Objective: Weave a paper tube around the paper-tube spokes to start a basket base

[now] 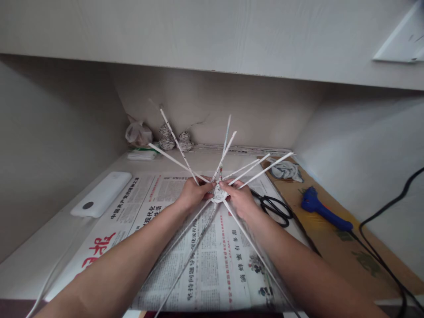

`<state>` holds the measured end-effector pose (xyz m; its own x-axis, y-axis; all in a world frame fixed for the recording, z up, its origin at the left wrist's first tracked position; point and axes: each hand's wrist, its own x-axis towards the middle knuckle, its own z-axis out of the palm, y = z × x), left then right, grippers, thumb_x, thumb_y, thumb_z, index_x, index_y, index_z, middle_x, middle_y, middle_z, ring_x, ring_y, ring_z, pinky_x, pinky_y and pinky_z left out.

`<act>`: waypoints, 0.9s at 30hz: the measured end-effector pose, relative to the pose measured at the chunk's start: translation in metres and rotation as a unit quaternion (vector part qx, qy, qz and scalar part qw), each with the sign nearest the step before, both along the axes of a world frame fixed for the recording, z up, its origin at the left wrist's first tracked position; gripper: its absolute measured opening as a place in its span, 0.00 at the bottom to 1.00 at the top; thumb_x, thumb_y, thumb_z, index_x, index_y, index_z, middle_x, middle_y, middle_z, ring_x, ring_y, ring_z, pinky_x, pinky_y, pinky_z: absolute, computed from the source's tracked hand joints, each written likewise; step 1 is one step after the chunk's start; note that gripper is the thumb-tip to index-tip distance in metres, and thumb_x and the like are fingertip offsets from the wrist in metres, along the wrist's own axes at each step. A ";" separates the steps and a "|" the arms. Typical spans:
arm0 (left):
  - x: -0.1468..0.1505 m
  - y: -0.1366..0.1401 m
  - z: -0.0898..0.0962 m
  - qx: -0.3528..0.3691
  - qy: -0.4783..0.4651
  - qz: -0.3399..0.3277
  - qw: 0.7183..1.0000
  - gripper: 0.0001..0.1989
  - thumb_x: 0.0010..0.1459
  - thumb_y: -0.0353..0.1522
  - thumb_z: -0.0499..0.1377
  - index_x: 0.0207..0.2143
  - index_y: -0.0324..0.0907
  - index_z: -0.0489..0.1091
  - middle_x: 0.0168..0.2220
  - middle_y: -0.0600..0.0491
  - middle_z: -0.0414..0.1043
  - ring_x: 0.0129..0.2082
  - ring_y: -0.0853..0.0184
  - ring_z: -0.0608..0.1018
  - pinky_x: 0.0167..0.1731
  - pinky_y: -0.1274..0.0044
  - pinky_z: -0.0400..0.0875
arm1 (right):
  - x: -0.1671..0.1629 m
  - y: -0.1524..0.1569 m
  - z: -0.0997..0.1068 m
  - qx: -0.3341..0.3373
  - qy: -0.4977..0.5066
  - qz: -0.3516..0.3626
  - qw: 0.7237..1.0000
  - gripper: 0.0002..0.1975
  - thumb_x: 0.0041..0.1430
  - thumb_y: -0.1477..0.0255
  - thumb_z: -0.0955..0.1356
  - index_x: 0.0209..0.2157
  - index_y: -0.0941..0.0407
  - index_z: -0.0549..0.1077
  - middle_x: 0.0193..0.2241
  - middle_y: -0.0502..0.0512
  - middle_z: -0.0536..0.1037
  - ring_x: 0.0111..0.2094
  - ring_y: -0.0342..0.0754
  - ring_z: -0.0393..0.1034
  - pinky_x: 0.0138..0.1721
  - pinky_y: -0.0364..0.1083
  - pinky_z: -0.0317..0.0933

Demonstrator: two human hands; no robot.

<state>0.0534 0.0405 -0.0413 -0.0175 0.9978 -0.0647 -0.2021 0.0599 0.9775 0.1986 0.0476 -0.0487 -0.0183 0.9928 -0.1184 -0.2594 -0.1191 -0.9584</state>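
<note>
A small round weave of rolled newspaper strips [219, 193] is held between my two hands, above a spread newspaper. Long paper sticks [256, 169] fan out from it, some away from me and some back over the newspaper. My left hand [196, 191] pinches the weave's left edge, thumb on top. Closed on the right edge is my right hand [240, 196], its thumb close to the left one. The fingers under the weave are partly hidden. Black-handled scissors [274, 210] lie just right of my right hand, their blades partly covered by it.
Newspaper [205, 265] covers the tabletop. A blue glue gun [326, 212] with a black cord rests on cardboard [351, 260] at right, near a crumpled wad [286, 171]. A white device [102, 194] with a cable lies left. Woven cones [166, 137] stand behind, under an overhanging panel [212, 35].
</note>
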 end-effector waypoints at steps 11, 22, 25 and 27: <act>0.005 -0.004 0.004 -0.010 -0.004 0.038 0.999 0.22 0.35 0.35 0.72 0.33 0.36 0.73 0.25 0.54 0.72 0.24 0.70 0.74 0.23 0.78 0.74 | 0.000 0.002 0.000 0.003 0.040 0.006 0.999 0.18 0.34 0.66 0.78 0.22 0.57 0.69 0.17 0.48 0.74 0.19 0.44 0.67 0.22 0.44 0.61; 0.008 -0.005 -0.003 -0.008 -0.002 0.061 0.998 0.17 0.40 0.38 0.70 0.31 0.37 0.73 0.30 0.51 0.72 0.27 0.70 0.74 0.24 0.78 0.74 | -0.001 0.000 -0.003 0.040 -0.026 0.005 0.999 0.15 0.40 0.64 0.76 0.22 0.56 0.69 0.15 0.45 0.71 0.17 0.42 0.64 0.20 0.41 0.58; 0.010 -0.006 -0.003 0.003 0.002 0.061 0.998 0.17 0.40 0.38 0.69 0.30 0.37 0.73 0.29 0.52 0.72 0.26 0.70 0.74 0.23 0.80 0.73 | 0.000 0.001 -0.003 0.038 -0.025 0.004 0.999 0.15 0.40 0.64 0.76 0.22 0.56 0.68 0.15 0.45 0.71 0.17 0.41 0.63 0.19 0.41 0.57; 0.011 -0.006 -0.005 0.015 0.015 0.060 0.998 0.17 0.40 0.38 0.69 0.30 0.37 0.73 0.29 0.52 0.71 0.25 0.70 0.73 0.22 0.79 0.73 | -0.001 0.000 -0.002 0.035 -0.032 0.004 0.999 0.15 0.40 0.65 0.75 0.22 0.56 0.68 0.15 0.45 0.71 0.16 0.41 0.63 0.18 0.41 0.56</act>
<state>0.0641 0.0349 -0.0462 -0.1393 0.9897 -0.0327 -0.1771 0.0076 0.9842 0.1981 0.0476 -0.0506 -0.0202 0.9986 -0.0498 -0.1969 -0.0528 -0.9790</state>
